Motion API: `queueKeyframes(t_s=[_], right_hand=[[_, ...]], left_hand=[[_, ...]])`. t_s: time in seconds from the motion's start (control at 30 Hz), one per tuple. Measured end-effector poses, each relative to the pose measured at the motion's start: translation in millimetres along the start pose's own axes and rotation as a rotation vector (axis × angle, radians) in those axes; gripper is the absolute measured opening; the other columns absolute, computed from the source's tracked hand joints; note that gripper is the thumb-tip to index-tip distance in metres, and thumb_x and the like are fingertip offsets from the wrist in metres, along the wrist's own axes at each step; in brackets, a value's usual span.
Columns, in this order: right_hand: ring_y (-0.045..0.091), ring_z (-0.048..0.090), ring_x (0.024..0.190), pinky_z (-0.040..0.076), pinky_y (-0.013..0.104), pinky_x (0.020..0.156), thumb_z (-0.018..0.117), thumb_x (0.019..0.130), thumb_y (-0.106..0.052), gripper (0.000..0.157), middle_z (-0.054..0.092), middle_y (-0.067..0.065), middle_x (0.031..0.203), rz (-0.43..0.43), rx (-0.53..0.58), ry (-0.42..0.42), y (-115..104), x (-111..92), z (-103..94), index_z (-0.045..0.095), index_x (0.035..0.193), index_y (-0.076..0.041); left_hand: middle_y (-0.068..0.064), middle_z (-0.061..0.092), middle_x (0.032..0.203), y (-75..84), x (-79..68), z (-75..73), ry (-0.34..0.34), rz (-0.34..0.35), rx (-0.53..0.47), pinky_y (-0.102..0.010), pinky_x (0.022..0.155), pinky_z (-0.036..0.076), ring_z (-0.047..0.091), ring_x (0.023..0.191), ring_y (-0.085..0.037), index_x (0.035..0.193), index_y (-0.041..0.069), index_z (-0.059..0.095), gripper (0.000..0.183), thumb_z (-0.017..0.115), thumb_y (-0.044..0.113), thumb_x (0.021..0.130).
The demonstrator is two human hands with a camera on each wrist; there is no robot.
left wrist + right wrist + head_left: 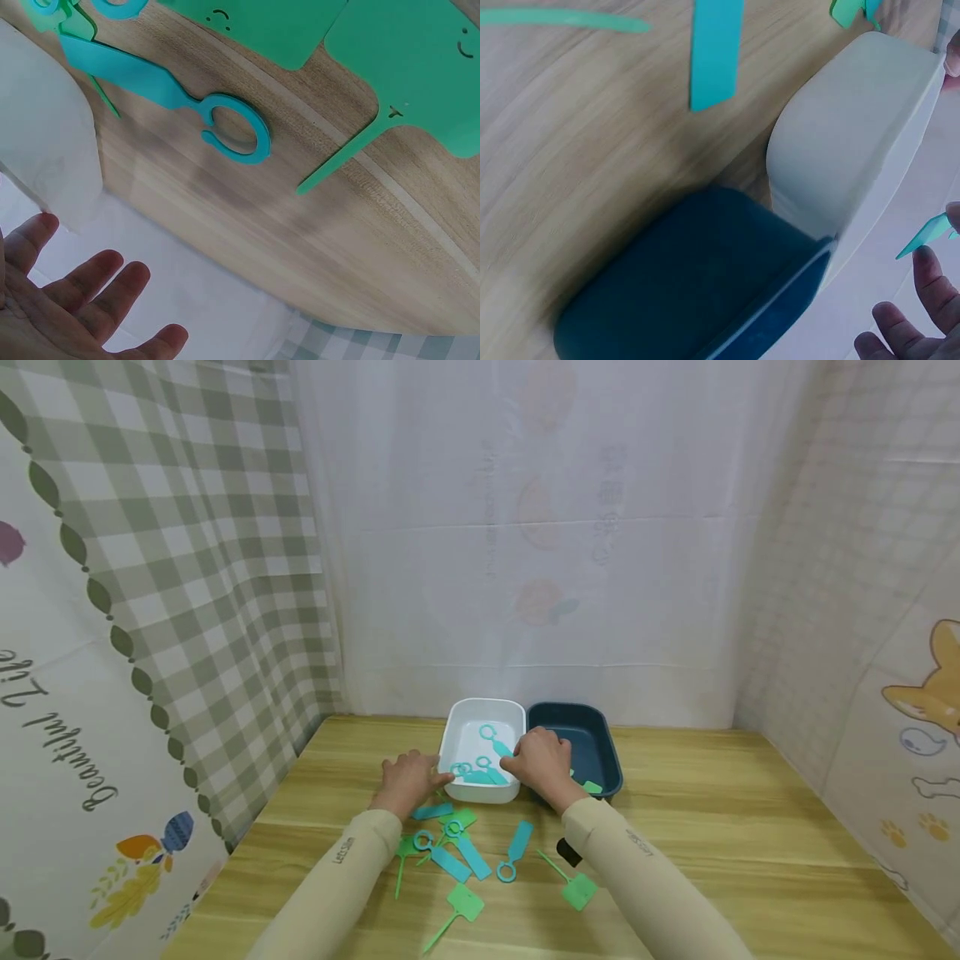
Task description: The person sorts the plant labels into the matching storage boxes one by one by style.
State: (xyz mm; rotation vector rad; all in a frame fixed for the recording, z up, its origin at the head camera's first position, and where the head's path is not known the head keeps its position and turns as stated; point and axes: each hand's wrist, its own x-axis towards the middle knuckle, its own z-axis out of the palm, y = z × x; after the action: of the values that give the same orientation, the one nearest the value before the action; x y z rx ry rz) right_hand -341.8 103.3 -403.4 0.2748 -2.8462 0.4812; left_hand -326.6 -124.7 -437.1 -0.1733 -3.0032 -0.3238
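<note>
My right hand point(543, 762) pinches a teal tag with a ring-shaped hook point(501, 747) between thumb and index finger, over the white container point(480, 794). The right wrist view shows the tag's tip point(928, 231) at the fingertips, the other fingers spread. Several more teal hook tags point(480, 777) lie inside that container. At its left side is my left hand point(408, 781), thumb right at the rim; in the left wrist view its fingers point(124, 289) are spread. To the right, a dark blue container point(682, 277) holds green tags point(592, 787), partly hidden behind my right hand.
On the wooden table before the containers lie several teal hook tags point(517, 842) and green square-headed tags with thin stems point(467, 902). One green tag point(579, 891) is beside my right forearm, near a small black object point(569, 852). Curtains point(525, 568) enclose the table.
</note>
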Motion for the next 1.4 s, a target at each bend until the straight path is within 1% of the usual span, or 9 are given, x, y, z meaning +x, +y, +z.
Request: queueKeyframes(t_s=[0.2,0.4,0.47,0.67,0.8,0.9,1.1,1.23,1.4], right_hand=[[0.029,0.056,0.090,0.043,0.053,0.084,0.072,0.082,-0.035,0.023,0.060,0.006,0.091,0.024,-0.005,-0.008,-6.5,3.9,6.1,0.075,0.076,-0.014],[0.031,0.058,0.098,0.043,0.054,0.086,0.069,0.088,-0.036,0.029,0.064,0.010,0.102,0.031,-0.025,-0.002,-3.8,5.6,6.7,0.078,0.097,-0.011],[0.032,0.059,0.099,0.044,0.054,0.086,0.068,0.089,-0.035,0.029,0.064,0.011,0.104,0.025,-0.032,-0.001,-2.6,5.7,6.0,0.078,0.101,-0.010],[0.032,0.059,0.098,0.044,0.054,0.086,0.068,0.090,-0.035,0.029,0.064,0.011,0.103,0.017,-0.053,-0.010,-0.8,6.2,3.3,0.078,0.102,-0.010],[0.031,0.058,0.099,0.044,0.054,0.087,0.068,0.090,-0.036,0.031,0.064,0.011,0.104,0.002,-0.068,-0.032,-1.2,5.3,3.0,0.077,0.105,-0.011],[0.032,0.059,0.101,0.044,0.054,0.088,0.067,0.090,-0.035,0.030,0.065,0.011,0.108,-0.032,-0.077,-0.041,-0.7,3.2,3.4,0.077,0.106,-0.011],[0.034,0.060,0.106,0.045,0.055,0.087,0.069,0.090,-0.032,0.026,0.066,0.012,0.117,-0.112,-0.084,-0.023,4.7,-6.6,1.1,0.077,0.105,-0.013],[0.033,0.061,0.107,0.046,0.054,0.086,0.072,0.089,-0.034,0.026,0.067,0.012,0.117,-0.152,-0.099,-0.006,7.8,-12.4,-1.4,0.078,0.104,-0.013],[0.032,0.061,0.107,0.045,0.055,0.087,0.075,0.087,-0.035,0.026,0.068,0.011,0.115,-0.198,-0.098,-0.008,9.1,-20.3,-5.7,0.078,0.102,-0.013]], left_hand=[[-0.020,0.064,0.122,3.2,-1.5,1.0,-0.010,-0.004,-0.006,-0.066,0.093,0.040,0.060,0.110,-0.040,0.134,0.015,0.064,0.057,0.064,0.053,0.091],[-0.018,0.065,0.121,6.7,0.2,3.4,-0.012,0.011,-0.020,-0.064,0.091,0.041,0.061,0.108,-0.040,0.134,0.015,0.064,0.058,0.063,0.054,0.091],[-0.018,0.065,0.120,6.8,0.2,3.1,-0.010,0.009,-0.019,-0.064,0.091,0.041,0.061,0.107,-0.040,0.134,0.015,0.064,0.058,0.063,0.054,0.091],[-0.019,0.066,0.117,3.3,1.1,3.5,0.005,-0.001,-0.008,-0.062,0.089,0.042,0.062,0.105,-0.040,0.133,0.015,0.064,0.057,0.064,0.054,0.091],[-0.019,0.065,0.118,0.9,1.5,3.6,0.005,-0.002,-0.004,-0.063,0.089,0.042,0.062,0.105,-0.040,0.133,0.015,0.064,0.057,0.064,0.053,0.091],[-0.019,0.065,0.120,-0.8,0.5,2.4,-0.001,-0.009,0.004,-0.064,0.091,0.041,0.061,0.107,-0.040,0.134,0.015,0.064,0.057,0.063,0.053,0.091],[-0.020,0.065,0.119,0.4,-2.0,-0.9,0.000,-0.013,-0.003,-0.065,0.091,0.041,0.061,0.107,-0.041,0.133,0.014,0.064,0.057,0.064,0.052,0.092],[-0.020,0.065,0.118,1.6,-2.0,-1.8,-0.003,-0.010,-0.003,-0.064,0.091,0.042,0.062,0.106,-0.041,0.134,0.014,0.064,0.057,0.064,0.052,0.092],[-0.019,0.065,0.118,1.8,-0.6,-1.5,-0.012,-0.020,-0.009,-0.064,0.091,0.040,0.061,0.106,-0.040,0.134,0.013,0.064,0.057,0.064,0.052,0.092]])
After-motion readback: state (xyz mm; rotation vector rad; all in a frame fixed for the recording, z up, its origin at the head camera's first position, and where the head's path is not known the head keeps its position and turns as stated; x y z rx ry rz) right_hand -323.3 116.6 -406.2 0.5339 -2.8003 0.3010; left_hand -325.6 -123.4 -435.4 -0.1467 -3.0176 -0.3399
